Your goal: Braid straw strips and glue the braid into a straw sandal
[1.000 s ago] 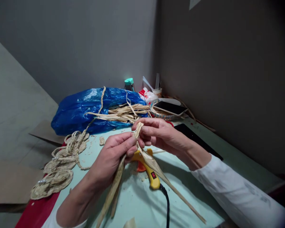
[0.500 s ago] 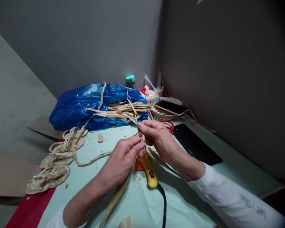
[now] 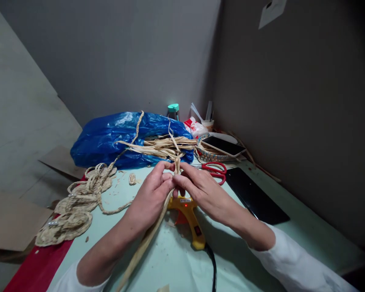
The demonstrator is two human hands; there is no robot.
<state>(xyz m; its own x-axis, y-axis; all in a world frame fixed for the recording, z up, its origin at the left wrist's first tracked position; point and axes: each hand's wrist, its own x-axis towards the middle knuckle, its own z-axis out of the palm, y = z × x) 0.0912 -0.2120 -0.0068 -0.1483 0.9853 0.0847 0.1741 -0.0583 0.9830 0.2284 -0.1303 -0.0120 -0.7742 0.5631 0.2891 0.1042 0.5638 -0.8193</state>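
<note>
My left hand (image 3: pixel 153 192) and my right hand (image 3: pixel 202 192) meet above the middle of the table, both closed on a dried straw strip (image 3: pixel 143 246). One long tail runs down toward me past my left wrist. Above my fingertips the upper end stands in a narrow twisted or plaited piece (image 3: pixel 177 163); how the strands cross between my fingers is hidden. Just below my hands lies a yellow hot glue gun (image 3: pixel 197 230) with a small red light lit. Behind them, a bundle of loose straw strips (image 3: pixel 158 147) comes out of a blue plastic bag (image 3: pixel 109 125).
Coiled braided straw pieces (image 3: pixel 76 221) lie along the left edge. Red-handled scissors (image 3: pixel 215 166) and a black flat panel (image 3: pixel 257 196) are right of my hands. Behind stand a basket (image 3: pixel 213 156) with a phone (image 3: pixel 223 145) on it and a green-lidded jar (image 3: pixel 173 108). A black cord (image 3: pixel 213 265) runs toward me.
My right hand has come down, level with my left, and both now pinch the straw together. A strip that trailed under my right wrist no longer shows there. The view has shifted slightly.
</note>
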